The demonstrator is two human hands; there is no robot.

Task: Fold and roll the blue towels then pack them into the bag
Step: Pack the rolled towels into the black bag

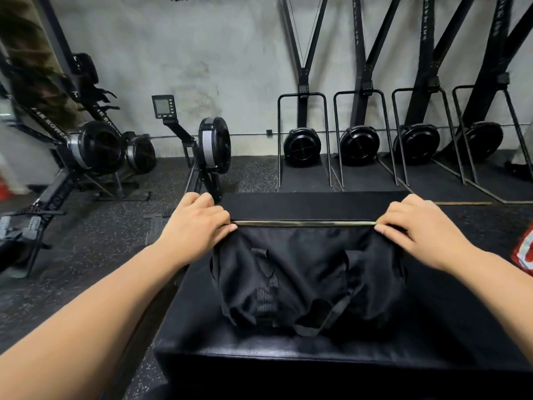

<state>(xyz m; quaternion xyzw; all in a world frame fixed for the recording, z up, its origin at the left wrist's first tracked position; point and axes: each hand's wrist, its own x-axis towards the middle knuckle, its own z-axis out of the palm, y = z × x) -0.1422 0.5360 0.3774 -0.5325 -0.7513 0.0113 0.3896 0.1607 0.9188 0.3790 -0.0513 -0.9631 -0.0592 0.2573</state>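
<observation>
Forearms [86, 313] are crossing the black bench [288, 356], left hand [199, 223] and right hand [418, 226] each pinching the duffel bag [302, 269] by its taut rim.

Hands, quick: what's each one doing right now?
Left hand: grips the black fabric duffel bag at its top edge.
Right hand: grips the same bag's top edge.

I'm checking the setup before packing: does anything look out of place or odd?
Nothing looks spilled or damaged. The left hand and right hand pinch the top edge of the black bag, pulled taut, on the black padded box. Only oddity: no blue towels are in view.
</observation>
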